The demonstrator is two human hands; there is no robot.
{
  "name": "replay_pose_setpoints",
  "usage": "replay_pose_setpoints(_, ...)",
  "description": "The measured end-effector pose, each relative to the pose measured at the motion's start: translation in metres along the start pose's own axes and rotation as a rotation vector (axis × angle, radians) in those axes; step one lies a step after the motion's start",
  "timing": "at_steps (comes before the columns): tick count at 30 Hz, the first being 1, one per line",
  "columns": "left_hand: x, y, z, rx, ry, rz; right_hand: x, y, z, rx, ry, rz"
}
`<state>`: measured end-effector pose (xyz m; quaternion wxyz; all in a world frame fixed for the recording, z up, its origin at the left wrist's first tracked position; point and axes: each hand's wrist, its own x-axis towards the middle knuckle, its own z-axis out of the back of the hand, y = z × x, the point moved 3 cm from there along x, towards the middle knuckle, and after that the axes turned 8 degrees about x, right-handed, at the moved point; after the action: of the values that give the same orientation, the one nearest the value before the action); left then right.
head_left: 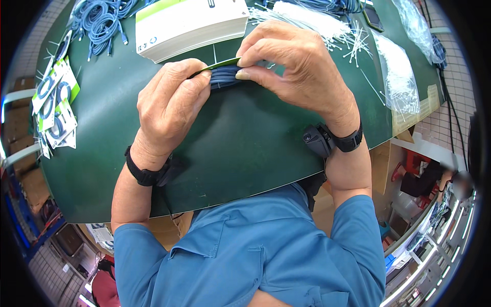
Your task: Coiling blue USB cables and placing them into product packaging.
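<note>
A coiled dark blue cable [224, 78] is held up over the table between my two hands, edge-on, with a thin green card [223, 64] along its far side. My left hand [171, 102] pinches the left end of the coil and card between thumb and fingers. At the right end, my right hand [302, 64] closes thumb and fingertips on the card and the coil's edge. A thin white cable tie [215, 52] sticks up behind the card. Whether it passes through the card cannot be seen.
Beyond my hands stands a stack of white-and-green cards [197, 36]. Loose blue cables [102, 25] lie far left, above carded cable coils [55, 107] at the left edge. White cable ties [327, 25] and a bag of ties [399, 77] are at the right, near a phone [372, 16].
</note>
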<state>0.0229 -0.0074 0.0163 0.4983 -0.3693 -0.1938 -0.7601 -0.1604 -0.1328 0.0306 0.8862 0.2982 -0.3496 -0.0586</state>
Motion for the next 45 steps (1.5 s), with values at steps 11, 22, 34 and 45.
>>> replay_pose_setpoints(11, 0.005, -0.013, 0.008, -0.115, 0.017, 0.009, -0.024, -0.059, 0.043, -0.063, 0.006, -0.539)
replay_pose_setpoints(22, 0.001, -0.042, 0.004, -0.227, 0.059, -0.057, -0.029, -0.076, 0.022, -0.332, 0.098, -0.416)
replay_pose_setpoints(34, 0.001, -0.040, 0.004, -0.231, 0.058, -0.062, -0.025, -0.064, 0.004, -0.340, 0.202, -0.365)
replay_pose_setpoints(45, 0.002, -0.038, 0.007, -0.244, 0.055, -0.091, -0.012, -0.042, 0.017, 0.428, 0.109, -0.740)
